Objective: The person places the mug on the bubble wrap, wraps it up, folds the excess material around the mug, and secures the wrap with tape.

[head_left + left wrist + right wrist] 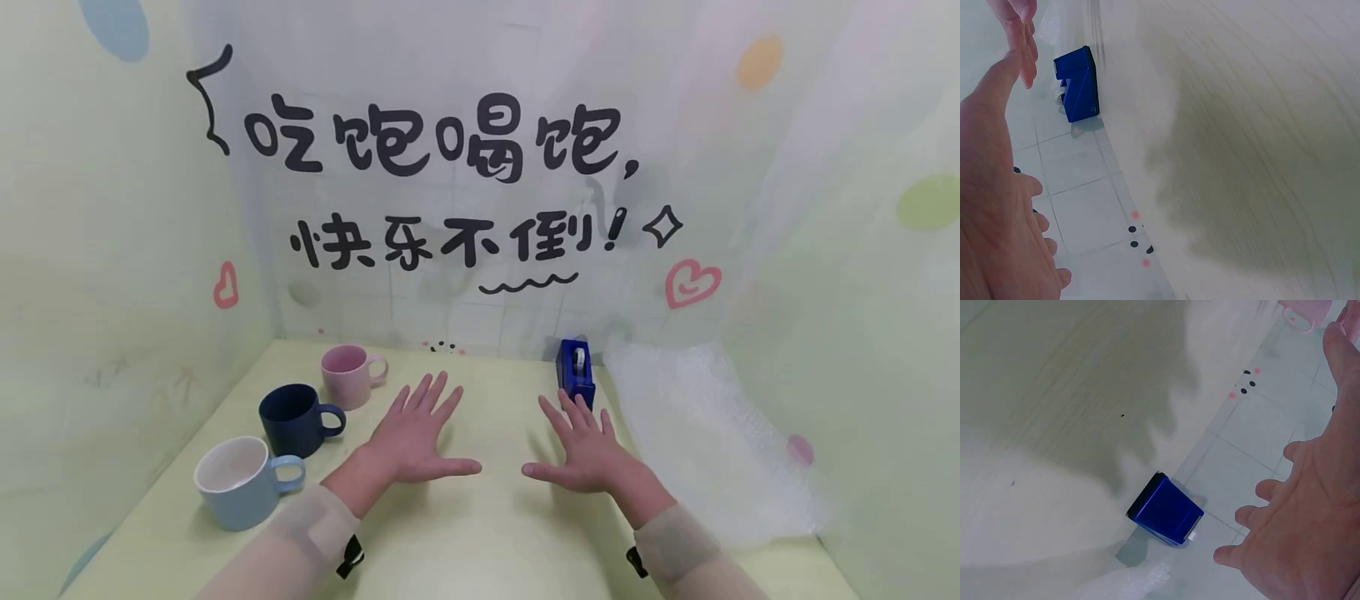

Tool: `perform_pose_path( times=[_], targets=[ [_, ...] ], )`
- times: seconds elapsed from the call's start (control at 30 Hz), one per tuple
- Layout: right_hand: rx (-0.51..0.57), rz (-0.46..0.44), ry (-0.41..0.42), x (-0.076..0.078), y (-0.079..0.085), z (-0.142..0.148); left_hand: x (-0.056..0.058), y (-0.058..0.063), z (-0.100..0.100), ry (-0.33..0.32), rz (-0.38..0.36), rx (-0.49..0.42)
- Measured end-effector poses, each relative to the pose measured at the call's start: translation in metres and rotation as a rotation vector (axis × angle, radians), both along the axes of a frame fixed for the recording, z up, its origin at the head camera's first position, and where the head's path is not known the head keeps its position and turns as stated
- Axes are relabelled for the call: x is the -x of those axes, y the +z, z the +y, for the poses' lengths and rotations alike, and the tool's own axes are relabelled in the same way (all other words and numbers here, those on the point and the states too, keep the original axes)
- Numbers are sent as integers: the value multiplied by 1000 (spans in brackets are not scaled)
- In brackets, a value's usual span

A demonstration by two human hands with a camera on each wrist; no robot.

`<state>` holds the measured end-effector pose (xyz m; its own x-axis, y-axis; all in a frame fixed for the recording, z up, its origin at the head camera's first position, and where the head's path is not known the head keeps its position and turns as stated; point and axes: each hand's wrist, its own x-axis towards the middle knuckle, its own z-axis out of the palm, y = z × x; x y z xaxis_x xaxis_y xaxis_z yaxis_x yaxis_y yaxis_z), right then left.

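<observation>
Bubble wrap point(712, 450) covered the right side; blue tape dispenser point(576, 375) stood at the far edge, beyond the right hand point(588, 454) (fingertips overlapped its near end in the head view). That hand and the left hand point(411, 442) hovered, fingers spread apart. Left side, near to far: upright light blue mug point(240, 496), pale inside; dark blue mug point(292, 429), interior too dark to read; pink mug point(348, 385).
</observation>
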<state>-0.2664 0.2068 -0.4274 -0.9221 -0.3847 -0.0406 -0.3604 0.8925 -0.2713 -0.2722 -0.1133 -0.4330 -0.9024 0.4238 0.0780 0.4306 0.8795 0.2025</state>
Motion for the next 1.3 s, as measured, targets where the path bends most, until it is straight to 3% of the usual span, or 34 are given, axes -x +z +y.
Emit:
perform_pose_path(
  times=[0.3, 0.8, 1.13, 1.3],
  targets=[
    [-4, -7, 0, 1, 1, 3, 0, 9, -1, 15, -15, 15],
    [9, 66, -25, -3, 9, 20, -2, 18, -5, 2, 44, -44],
    [-28, 90, -156, 5, 19, 76, -11, 19, -18, 44, 24, -94],
    [-95, 26, -211, 4, 24, 114, -12, 13, -22, 55, 8, -104]
  ],
)
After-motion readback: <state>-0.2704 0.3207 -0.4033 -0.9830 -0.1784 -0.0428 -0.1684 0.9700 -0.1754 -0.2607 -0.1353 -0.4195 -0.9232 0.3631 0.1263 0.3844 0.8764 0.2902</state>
